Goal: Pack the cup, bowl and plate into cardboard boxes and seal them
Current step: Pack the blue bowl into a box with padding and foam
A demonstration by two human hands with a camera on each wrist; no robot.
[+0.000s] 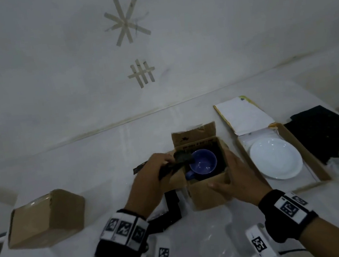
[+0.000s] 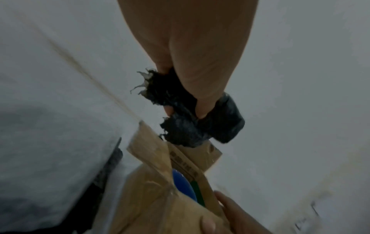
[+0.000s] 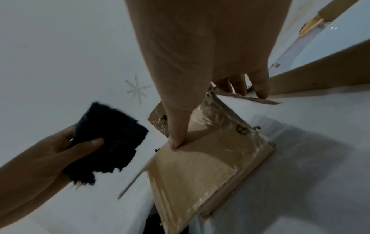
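A blue cup [image 1: 202, 163] stands upright inside a small open cardboard box [image 1: 208, 190] at the table's middle. My left hand [image 1: 167, 164] pinches a torn piece of black padding [image 1: 182, 159] just over the box's left rim, above the cup. My right hand [image 1: 232, 174] grips the box's right side, thumb pressed on its front face [image 3: 176, 139]. The left wrist view shows the padding [image 2: 200, 126] above the box [image 2: 160, 197] and a sliver of the cup [image 2: 182, 183]. A white plate [image 1: 275, 157] lies in a flat open box [image 1: 314, 164] on the right.
A closed, taped cardboard box [image 1: 45, 217] sits at the left. A sheet of black padding [image 1: 329, 133] lies at the far right, and black strips [image 1: 171, 207] lie by the cup box's near left corner. The flat box's lid [image 1: 243, 115] leans back towards the wall.
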